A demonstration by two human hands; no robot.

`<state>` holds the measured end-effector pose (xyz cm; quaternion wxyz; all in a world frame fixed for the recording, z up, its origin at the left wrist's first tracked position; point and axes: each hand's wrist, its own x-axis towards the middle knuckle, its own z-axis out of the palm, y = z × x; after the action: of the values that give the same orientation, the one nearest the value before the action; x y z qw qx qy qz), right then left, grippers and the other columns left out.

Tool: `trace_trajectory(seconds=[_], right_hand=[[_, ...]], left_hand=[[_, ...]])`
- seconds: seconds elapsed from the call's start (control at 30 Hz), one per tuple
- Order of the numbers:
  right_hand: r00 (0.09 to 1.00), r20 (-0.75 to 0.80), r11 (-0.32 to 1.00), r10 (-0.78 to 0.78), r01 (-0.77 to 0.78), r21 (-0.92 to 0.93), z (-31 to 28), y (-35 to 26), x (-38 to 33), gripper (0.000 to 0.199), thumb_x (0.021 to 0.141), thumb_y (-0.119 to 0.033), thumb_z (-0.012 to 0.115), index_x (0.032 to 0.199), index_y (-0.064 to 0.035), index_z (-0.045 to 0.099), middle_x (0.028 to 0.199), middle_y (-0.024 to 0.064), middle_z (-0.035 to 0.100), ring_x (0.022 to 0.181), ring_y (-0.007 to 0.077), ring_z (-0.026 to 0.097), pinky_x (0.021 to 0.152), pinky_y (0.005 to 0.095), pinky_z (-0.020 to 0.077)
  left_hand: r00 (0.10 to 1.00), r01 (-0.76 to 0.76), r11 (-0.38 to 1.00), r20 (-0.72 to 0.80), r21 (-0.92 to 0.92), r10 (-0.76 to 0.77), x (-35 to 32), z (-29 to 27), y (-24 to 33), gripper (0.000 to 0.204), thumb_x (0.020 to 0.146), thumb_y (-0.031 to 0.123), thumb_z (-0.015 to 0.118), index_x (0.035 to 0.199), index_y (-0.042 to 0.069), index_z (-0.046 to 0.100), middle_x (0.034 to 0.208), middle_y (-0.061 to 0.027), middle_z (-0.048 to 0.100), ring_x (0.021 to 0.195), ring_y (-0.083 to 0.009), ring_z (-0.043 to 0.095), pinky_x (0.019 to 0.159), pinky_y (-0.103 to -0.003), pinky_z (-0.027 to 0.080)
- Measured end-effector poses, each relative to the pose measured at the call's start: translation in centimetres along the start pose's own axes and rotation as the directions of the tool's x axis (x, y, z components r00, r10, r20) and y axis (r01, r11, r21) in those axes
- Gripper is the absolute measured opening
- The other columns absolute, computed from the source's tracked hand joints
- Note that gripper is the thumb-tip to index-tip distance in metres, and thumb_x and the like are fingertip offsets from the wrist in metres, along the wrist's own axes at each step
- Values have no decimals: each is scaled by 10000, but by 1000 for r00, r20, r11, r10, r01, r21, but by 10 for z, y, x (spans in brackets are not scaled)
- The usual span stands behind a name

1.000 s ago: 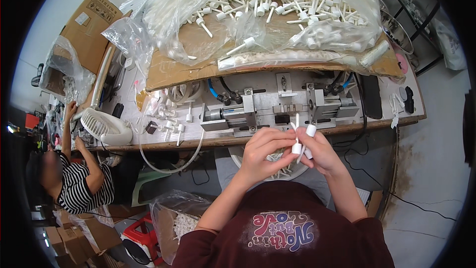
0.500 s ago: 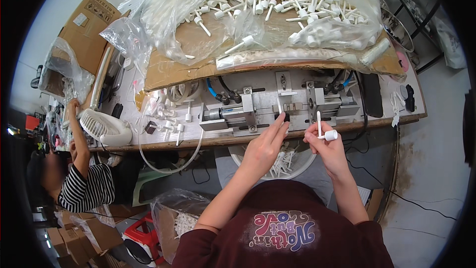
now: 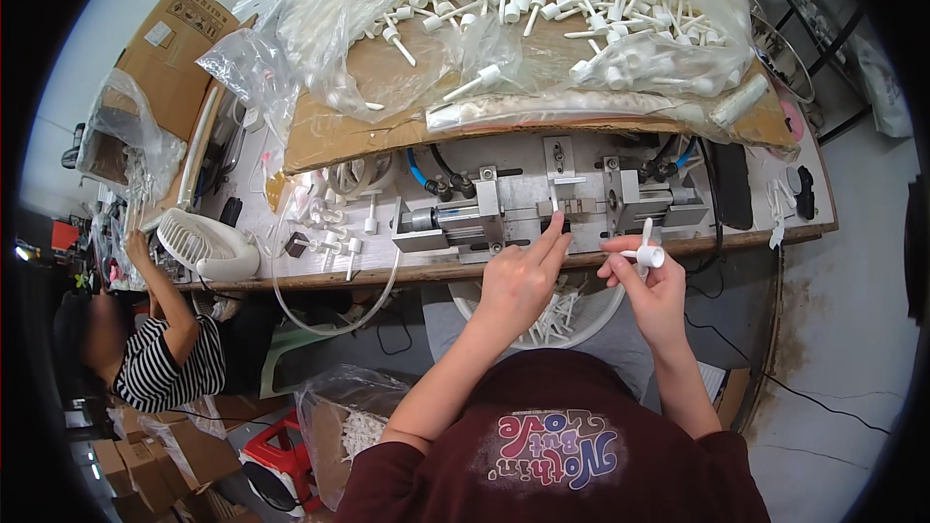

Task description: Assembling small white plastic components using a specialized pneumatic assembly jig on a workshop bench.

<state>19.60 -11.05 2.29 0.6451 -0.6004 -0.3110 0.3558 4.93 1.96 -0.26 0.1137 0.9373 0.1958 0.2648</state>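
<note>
My left hand (image 3: 523, 283) reaches over the bench with its fingers stretched out. Its fingertips are at a white stem (image 3: 555, 198) in the middle of a metal clamping fixture (image 3: 581, 205); whether they press on it cannot be made out. To the right, just in front of the bench edge, my right hand (image 3: 659, 298) pinches a white plastic capped stick (image 3: 651, 257), its round cap facing me. A white stem (image 3: 647, 230) also points up from these fingers; I cannot tell whether it is a separate piece. Metal cylinder units (image 3: 453, 223) flank the fixture.
Above the fixture, a cardboard sheet (image 3: 387, 140) carries a plastic-wrapped heap of white capped sticks (image 3: 601, 0). A basin (image 3: 601, 324) with more sticks sits below my hands. A white fan (image 3: 203, 244) stands at left, near a co-worker in a striped shirt (image 3: 170, 358).
My right hand has turned the capped stick, so its cap now faces me and the upright stem stands farther right. My left fingers stay at the fixture, slightly shifted.
</note>
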Motion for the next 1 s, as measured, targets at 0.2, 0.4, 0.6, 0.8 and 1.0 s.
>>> trace_trajectory(seconds=[0.2,0.4,0.6,0.8,1.0], right_hand=[[931,-79,870,-355,299,-393,8,-2,1,211,874,57,613,1080,63,660,1073,162,674,931,215,699,759,292,559],[708,280,371,-649,615,-695,14,5,5,423,743,-4,673,1162,49,654,1181,200,661,990,355,684,828,396,574],[728,129,494,-674,573,-654,24,11,16,362,874,0,634,1235,18,633,1127,192,678,914,302,701,775,352,572],[960,-157,920,-232,164,-357,12,9,7,182,1031,-151,520,1120,-14,601,696,20,542,602,77,490,551,241,403],[994,-59,994,-88,84,-76,5,0,-3,283,1080,-236,396,1034,-18,570,674,-6,497,610,54,439,554,225,344]], left_hand=[[999,15,994,-40,-108,-19,0,-6,0,313,794,130,774,1086,40,710,1200,-108,696,612,-206,675,579,-297,534],[948,295,444,201,-846,-247,-2,-31,32,385,762,3,818,1122,-19,682,1023,-106,720,813,-157,721,709,-282,591],[940,246,564,52,-788,-337,-6,-29,27,316,774,-12,797,1075,-26,701,1057,-102,691,861,-165,707,740,-274,601],[988,20,996,-151,-89,-33,-5,-7,5,315,734,93,793,1038,36,731,1155,-82,700,752,-182,669,655,-302,540],[998,16,1000,-61,15,-15,4,-1,0,300,740,135,785,1029,69,740,1197,-62,705,601,-183,645,578,-290,507]])
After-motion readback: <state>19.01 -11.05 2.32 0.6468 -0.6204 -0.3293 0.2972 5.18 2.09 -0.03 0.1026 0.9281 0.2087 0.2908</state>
